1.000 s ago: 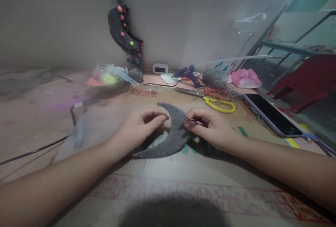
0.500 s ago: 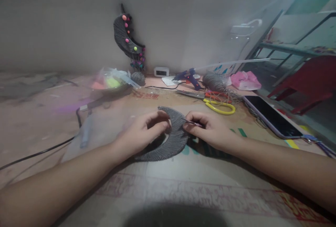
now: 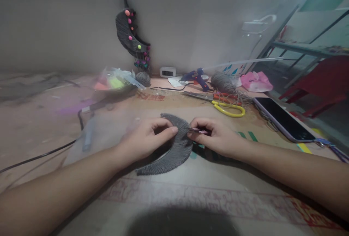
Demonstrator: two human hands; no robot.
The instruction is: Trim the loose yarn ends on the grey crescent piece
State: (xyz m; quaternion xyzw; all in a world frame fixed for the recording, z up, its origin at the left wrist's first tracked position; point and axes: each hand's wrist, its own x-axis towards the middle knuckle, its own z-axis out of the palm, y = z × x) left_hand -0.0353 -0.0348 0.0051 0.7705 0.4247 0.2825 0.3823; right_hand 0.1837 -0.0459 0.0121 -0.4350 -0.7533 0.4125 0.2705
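Observation:
A crescent wrapped in dark grey yarn lies tilted on the printed cardboard in front of me. My left hand grips its inner edge, thumb on top and fingers curled behind. On the outer edge, my right hand pinches a thin pointed tool with a pink patterned part. Its dark tip reaches the yarn; the fingers hide most of it, so its exact kind is unclear. Beyond the hands lie scissors with yellow and orange handles.
A blue glue gun, a grey yarn ball, a larger yarn bundle and a small white clock stand at the back. A phone lies right. A decorated crescent hangs on the wall. A black cable runs left.
The crescent has turned and shifted slightly left, its lower tip now nearer to me. The right hand's pointed tool has tipped, showing more of its pink part. Both hands keep their grip.

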